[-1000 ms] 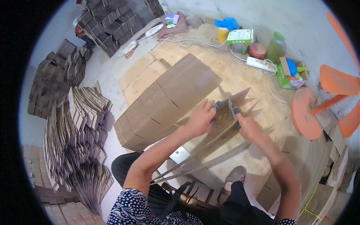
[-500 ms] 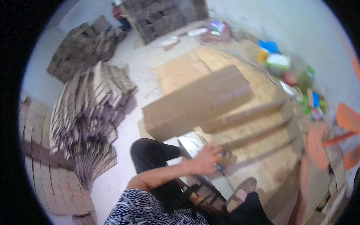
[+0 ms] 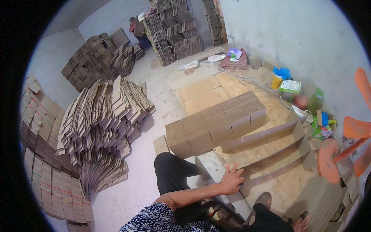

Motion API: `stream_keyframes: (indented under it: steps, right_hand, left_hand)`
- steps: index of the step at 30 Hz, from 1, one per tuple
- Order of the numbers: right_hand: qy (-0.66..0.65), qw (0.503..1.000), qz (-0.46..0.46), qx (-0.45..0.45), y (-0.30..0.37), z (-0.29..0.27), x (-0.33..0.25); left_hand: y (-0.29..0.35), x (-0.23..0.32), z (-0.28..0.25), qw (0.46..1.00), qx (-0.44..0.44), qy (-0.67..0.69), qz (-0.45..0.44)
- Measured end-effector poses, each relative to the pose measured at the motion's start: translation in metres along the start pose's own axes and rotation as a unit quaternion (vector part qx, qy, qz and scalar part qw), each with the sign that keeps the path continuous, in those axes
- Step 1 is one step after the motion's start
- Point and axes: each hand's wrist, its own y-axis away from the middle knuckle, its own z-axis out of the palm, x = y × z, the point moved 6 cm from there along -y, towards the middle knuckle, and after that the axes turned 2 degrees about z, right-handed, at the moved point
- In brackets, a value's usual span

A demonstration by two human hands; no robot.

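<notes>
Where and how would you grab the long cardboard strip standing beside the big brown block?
Probably pinch the long cardboard strip by its top edge, near the middle, coming from above. It stands on edge and looks thin; nothing covers its top, while the brown block lies close along its far side.

Place: some kind of cardboard workshop, pretty sure
Left side: big fanned-out cardboard pile [image 3: 104, 120], string-tied bundles [image 3: 56, 189]
Back: tall cardboard stacks [image 3: 176, 34]
Up front: cardboard strips [image 3: 262, 137] on edge
</notes>
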Motion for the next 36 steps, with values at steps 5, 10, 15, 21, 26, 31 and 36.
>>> stream_keyframes:
  steps: [5,10,15,21,26,31,36]
  right_hand:
    - [-0.31,0.934,0.118,-0.137,-0.038,-0.09,-0.002]
    - [-0.771,0.575,0.271,-0.051,-0.034,0.008,0.051]
    - [-0.661,0.725,0.186,0.059,-0.05,-0.099,0.05]
    - [-0.556,0.824,-0.08,0.076,-0.098,-0.198,-0.049]
    - [-0.639,0.738,-0.215,-0.005,-0.129,-0.228,-0.128]
    - [-0.654,0.684,-0.322,-0.022,-0.139,-0.249,-0.17]
    - [-0.63,0.694,-0.337,-0.085,-0.138,-0.239,-0.192]
  left_hand:
    - [-0.002,0.002,0.006,0.999,0.006,-0.024,-0.041]
    - [-0.032,0.022,0.007,0.996,0.053,-0.07,-0.025]
    - [-0.01,0.02,0.02,0.99,0.122,-0.068,-0.008]
    - [0.012,0.033,0.006,0.978,0.195,0.012,0.067]
    - [0.007,0.018,0.032,0.988,0.079,0.125,-0.049]
    - [0.009,0.013,0.033,0.988,0.085,0.12,-0.038]
    - [0.011,0.009,0.033,0.987,0.089,0.128,-0.036]
